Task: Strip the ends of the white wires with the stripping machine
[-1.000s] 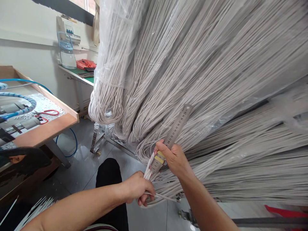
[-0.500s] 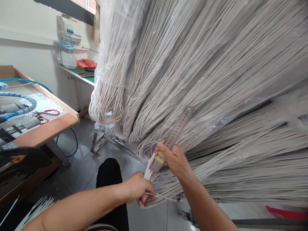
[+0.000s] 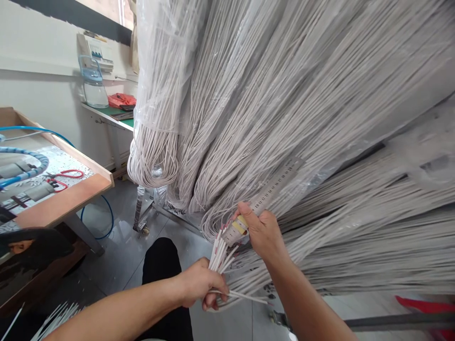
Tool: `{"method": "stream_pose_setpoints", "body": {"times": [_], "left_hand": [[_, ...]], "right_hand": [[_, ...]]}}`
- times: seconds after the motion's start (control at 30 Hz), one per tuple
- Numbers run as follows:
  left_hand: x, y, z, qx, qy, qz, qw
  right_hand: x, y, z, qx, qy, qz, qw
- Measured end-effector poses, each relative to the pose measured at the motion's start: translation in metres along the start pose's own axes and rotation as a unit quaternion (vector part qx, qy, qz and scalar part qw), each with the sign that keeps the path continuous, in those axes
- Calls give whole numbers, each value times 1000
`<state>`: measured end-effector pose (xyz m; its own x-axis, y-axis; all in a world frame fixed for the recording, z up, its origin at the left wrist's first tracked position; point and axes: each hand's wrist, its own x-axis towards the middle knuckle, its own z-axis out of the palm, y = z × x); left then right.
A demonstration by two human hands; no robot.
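My left hand [image 3: 202, 286] is closed round a bunch of thin white cables [image 3: 219, 255], whose ends fan out above the fist. One cable sticks out to the right below the thumb. My right hand [image 3: 261, 229] grips a steel ruler [image 3: 275, 184] near its lower end, where yellow tape [image 3: 242, 224] is wrapped round it. The ruler slants up to the right, its low end beside the cable tips. Behind both hands hang large looped bundles of grey-white cable [image 3: 227, 132], partly in clear plastic.
On the left, a wooden-edged bench [image 3: 67, 194] holds red-handled scissors [image 3: 71, 174] and blue tubing [image 3: 39, 163]. A green-topped table [image 3: 113, 113] with a clear jug [image 3: 95, 90] stands behind. A wheeled rack foot [image 3: 142, 227] is below the bundles. More cut cables [image 3: 57, 322] lie at the lower left.
The ruler has tilted further to the right in my right hand. The cable ends above my left hand have spread apart. The view has shifted slightly.
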<state>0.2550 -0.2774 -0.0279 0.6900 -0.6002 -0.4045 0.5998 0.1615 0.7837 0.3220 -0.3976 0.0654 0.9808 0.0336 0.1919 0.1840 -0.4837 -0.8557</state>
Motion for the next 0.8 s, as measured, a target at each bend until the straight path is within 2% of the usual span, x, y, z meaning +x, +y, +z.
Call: {"method": "stream_pose_setpoints", "body": {"times": [0.1,0.47,0.8], "left_hand": [[-1,1,-1,-2,-5,5,1000],[-2,5,-2,7,-18,7,1000],[-1,4,-3,-9,-36,-4,999]], "right_hand": [[1,-1,0,7,4,1,1000],[5,-13,3,42,-91,-2,995],[10,-4,-4,41,-129,-40,990]]}}
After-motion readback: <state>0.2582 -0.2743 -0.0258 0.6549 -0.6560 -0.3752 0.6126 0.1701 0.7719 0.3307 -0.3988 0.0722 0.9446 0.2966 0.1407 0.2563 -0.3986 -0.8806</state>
